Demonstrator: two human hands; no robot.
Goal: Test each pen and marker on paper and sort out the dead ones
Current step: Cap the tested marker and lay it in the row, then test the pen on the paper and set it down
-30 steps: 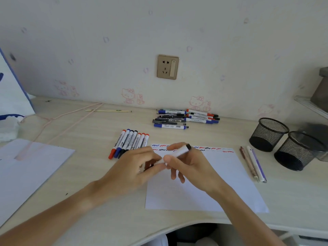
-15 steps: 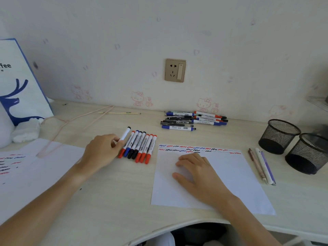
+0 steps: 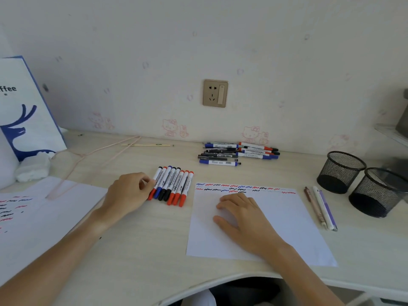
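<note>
A white sheet [image 3: 287, 228] with red, blue and black squiggles along its top lies in front of me. My right hand [image 3: 242, 217] rests flat on it, fingers straight. Left of the sheet, several capped markers [image 3: 176, 184] lie side by side in a row. My left hand [image 3: 128, 193] pinches a black-tipped marker [image 3: 157, 174] laid against the row's left end; my fingers hide its lower part. A loose pile of pens and markers [image 3: 238, 153] lies near the wall.
Three pens [image 3: 320, 206] lie right of the sheet, beside two black mesh cups [image 3: 340, 171] [image 3: 375, 193]. A second scribbled sheet [image 3: 44, 217] lies at the left, near a white-and-blue paper bag [image 3: 26, 111]. A thin wooden stick [image 3: 145, 145] lies by the wall.
Both hands held the marker over the sheet. My left hand then carried it left and set it against the row. My right hand dropped flat onto the sheet.
</note>
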